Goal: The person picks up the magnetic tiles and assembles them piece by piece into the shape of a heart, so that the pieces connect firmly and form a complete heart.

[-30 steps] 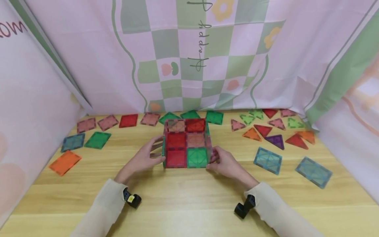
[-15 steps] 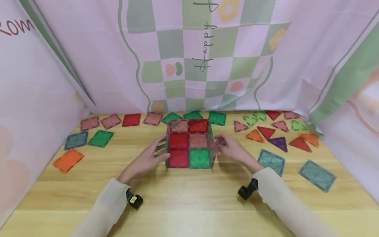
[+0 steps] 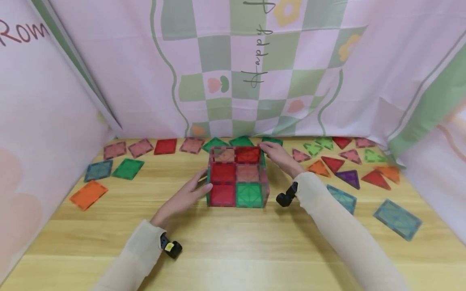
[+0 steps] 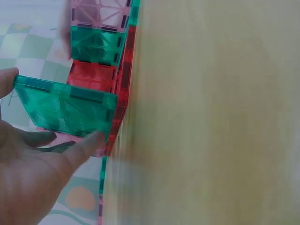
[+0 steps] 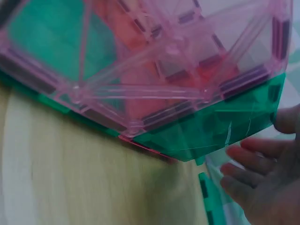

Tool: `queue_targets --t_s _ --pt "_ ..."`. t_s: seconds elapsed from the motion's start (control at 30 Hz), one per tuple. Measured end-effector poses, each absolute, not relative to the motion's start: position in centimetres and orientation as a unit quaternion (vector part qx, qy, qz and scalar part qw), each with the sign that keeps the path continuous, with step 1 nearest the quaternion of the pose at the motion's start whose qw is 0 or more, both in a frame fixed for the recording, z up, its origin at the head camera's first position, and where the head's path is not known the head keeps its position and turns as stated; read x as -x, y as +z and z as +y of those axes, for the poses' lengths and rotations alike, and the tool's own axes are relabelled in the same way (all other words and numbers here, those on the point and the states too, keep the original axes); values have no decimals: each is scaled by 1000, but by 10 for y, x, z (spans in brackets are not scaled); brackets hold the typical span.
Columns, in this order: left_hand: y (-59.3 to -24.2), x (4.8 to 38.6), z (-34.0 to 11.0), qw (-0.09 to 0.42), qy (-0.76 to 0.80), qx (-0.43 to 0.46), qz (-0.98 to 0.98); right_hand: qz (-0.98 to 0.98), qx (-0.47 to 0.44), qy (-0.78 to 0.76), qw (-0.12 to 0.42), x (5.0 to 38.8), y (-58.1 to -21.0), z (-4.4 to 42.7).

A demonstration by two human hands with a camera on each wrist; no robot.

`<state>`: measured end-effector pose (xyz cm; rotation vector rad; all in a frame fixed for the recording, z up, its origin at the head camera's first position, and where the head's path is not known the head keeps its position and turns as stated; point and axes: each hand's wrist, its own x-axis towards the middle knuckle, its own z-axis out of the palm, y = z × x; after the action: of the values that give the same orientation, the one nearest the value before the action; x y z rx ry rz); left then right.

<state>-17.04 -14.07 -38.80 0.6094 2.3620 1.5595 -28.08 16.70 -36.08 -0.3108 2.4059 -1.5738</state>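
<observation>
A box of translucent tiles [image 3: 223, 195], red, pink and green, stands on the table with its top uncovered. My left hand [image 3: 182, 198] touches its left side, thumb at the near corner and fingers along the wall. In the left wrist view that hand [image 4: 33, 168] lies against a green side tile [image 4: 65, 110]. My right hand [image 3: 279, 157] is at the box's back right corner. The right wrist view has its fingers extended [image 5: 262, 173] beside a green tile [image 5: 211, 126], under a pink one [image 5: 154, 91]; the thumb is at the green tile's edge.
Pink, red, blue, green and orange tiles [image 3: 89, 195] lie flat at the left. Several small triangles [image 3: 347, 178] are spread at the back right, with two blue rectangular tiles [image 3: 398, 219] in front. A patterned curtain [image 3: 240, 97] hangs behind the table [image 3: 218, 250].
My right hand has left the box's near right corner and moved back along the right side to the back corner. My left hand stays by the left side. The head view has shifted slightly.
</observation>
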Motion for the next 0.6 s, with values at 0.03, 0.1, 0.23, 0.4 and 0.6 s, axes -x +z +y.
queue_targets --t_s 0.03,0.1,0.23,0.4,0.6 --pt "-388 171 -140 128 538 -206 807 810 104 -562 134 283 -362 166" --pt "-388 172 -140 130 546 -204 802 783 102 -599 135 284 -364 164" --pt "-388 173 -139 120 559 -207 794 772 93 -619 114 280 -363 164" --pt "-387 175 -140 113 569 -219 785 774 83 -618 108 276 -362 166" --pt "-389 178 -143 107 576 -232 776 779 69 -616 96 264 -368 172"
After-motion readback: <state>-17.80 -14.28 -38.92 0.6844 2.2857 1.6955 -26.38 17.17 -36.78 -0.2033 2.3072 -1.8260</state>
